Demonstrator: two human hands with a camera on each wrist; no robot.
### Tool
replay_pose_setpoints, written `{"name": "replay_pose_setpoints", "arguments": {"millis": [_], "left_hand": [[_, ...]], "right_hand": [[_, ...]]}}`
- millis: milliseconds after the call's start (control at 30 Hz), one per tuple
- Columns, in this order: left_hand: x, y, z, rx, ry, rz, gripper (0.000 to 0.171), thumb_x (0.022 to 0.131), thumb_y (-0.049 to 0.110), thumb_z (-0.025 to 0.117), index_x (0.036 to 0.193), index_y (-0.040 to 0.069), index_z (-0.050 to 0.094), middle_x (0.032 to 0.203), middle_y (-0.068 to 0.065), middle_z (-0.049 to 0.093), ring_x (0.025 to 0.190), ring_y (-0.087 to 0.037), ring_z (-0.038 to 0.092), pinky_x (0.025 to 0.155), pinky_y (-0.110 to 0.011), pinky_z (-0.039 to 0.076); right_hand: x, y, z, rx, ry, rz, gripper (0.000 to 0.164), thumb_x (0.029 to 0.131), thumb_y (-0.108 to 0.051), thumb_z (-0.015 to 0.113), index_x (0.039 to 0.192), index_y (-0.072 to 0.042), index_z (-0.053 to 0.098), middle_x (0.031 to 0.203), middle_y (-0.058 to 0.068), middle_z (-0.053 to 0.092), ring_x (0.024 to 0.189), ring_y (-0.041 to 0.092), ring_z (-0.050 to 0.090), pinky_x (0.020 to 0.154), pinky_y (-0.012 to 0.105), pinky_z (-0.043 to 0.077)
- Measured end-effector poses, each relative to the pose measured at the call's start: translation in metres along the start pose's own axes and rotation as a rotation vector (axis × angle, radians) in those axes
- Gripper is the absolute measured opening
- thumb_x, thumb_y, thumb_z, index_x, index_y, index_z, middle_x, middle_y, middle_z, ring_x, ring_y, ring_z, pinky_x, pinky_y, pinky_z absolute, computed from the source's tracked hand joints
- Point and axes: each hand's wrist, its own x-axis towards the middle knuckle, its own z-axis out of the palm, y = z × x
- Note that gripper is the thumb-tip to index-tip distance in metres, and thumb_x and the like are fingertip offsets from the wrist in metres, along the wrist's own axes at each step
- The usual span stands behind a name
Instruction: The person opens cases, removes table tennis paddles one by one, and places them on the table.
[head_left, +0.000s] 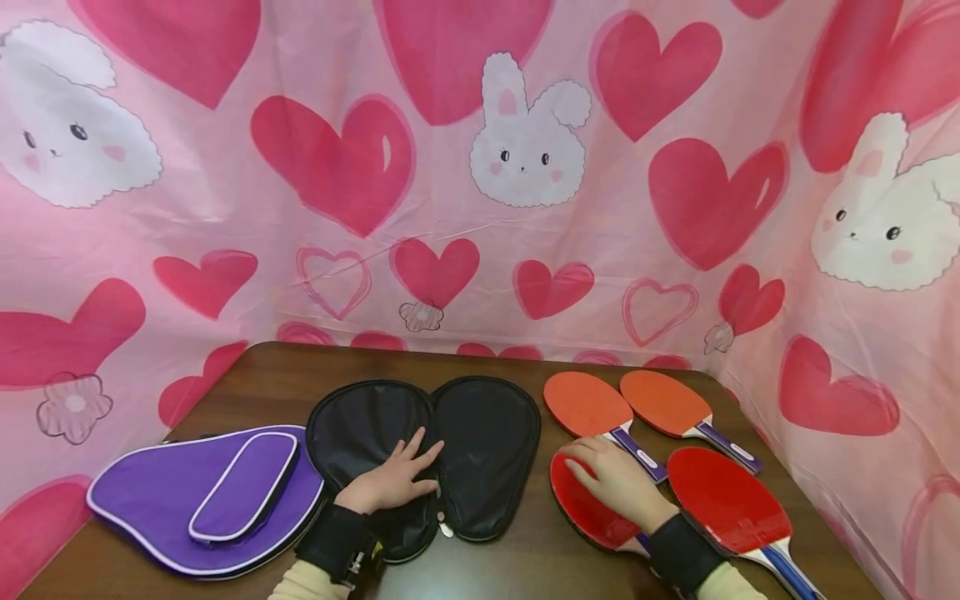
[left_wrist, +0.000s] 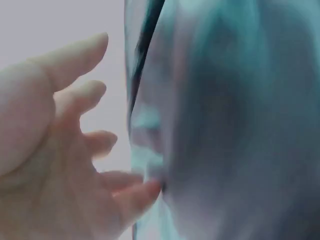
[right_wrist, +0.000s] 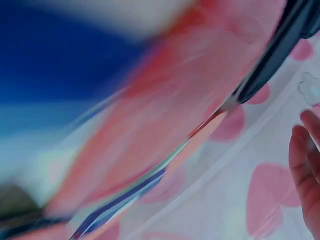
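My left hand point(head_left: 393, 479) lies with spread fingers over a black paddle case point(head_left: 360, 425), its fingertips near the edge of a second black case point(head_left: 487, 450) on the right. In the left wrist view the left hand point(left_wrist: 75, 135) shows loosely spread fingers beside a dark, shiny surface. My right hand point(head_left: 618, 479) is over a red table tennis paddle point(head_left: 567, 487), its relaxed fingers across the rubber and its wrist covering much of the handle. The right wrist view has the right hand point(right_wrist: 307, 170) at its edge and a blurred red paddle point(right_wrist: 135, 140) up close.
At the left, a purple paddle case point(head_left: 135, 492) carries a smaller purple pouch point(head_left: 247, 483). Two orange paddles point(head_left: 585, 400) lie at the back right, another red paddle point(head_left: 727, 496) at the front right. Pink heart-patterned cloth point(head_left: 450, 208) hangs around the brown table point(head_left: 510, 575).
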Motion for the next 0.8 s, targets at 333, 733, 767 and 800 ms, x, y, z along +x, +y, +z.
{"name": "replay_pose_setpoints", "arguments": {"millis": [333,733,767,800], "left_hand": [[-0.028,-0.043,-0.038,0.124,0.326,-0.366,0.058,0.094,0.021,0.059,0.141,-0.007,0.040,0.148,-0.043,0.010,0.130,-0.068,-0.002,0.102,-0.073,0.009],[-0.041,-0.065,-0.057,0.082,0.321,-0.424,0.055,0.091,0.018,0.061,0.135,-0.011,0.044,0.136,-0.046,0.031,0.129,-0.067,0.010,0.096,-0.079,0.008],[-0.041,-0.065,-0.057,0.090,0.347,-0.411,0.053,0.091,0.017,0.061,0.134,-0.011,0.047,0.134,-0.045,0.035,0.129,-0.067,0.015,0.096,-0.079,0.011],[-0.041,-0.065,-0.058,0.095,0.379,-0.390,0.052,0.090,0.016,0.062,0.132,-0.012,0.048,0.132,-0.045,0.038,0.127,-0.066,0.022,0.096,-0.078,0.014]], "right_hand": [[0.063,-0.014,0.042,0.229,-0.090,0.129,0.048,0.092,-0.023,0.067,0.133,-0.002,0.057,0.141,0.025,0.045,0.129,0.043,0.041,0.104,0.055,0.034],[0.083,-0.032,0.054,0.162,-0.505,0.225,0.061,0.088,-0.027,0.070,0.141,-0.004,0.050,0.149,0.027,0.035,0.138,0.042,0.030,0.109,0.056,0.024],[0.083,-0.034,0.054,0.148,-0.511,0.233,0.061,0.088,-0.027,0.070,0.141,-0.004,0.050,0.149,0.026,0.035,0.138,0.041,0.031,0.109,0.055,0.025],[0.083,-0.036,0.054,0.135,-0.516,0.244,0.061,0.089,-0.027,0.070,0.142,-0.004,0.049,0.149,0.026,0.035,0.138,0.041,0.032,0.108,0.055,0.026]]}}
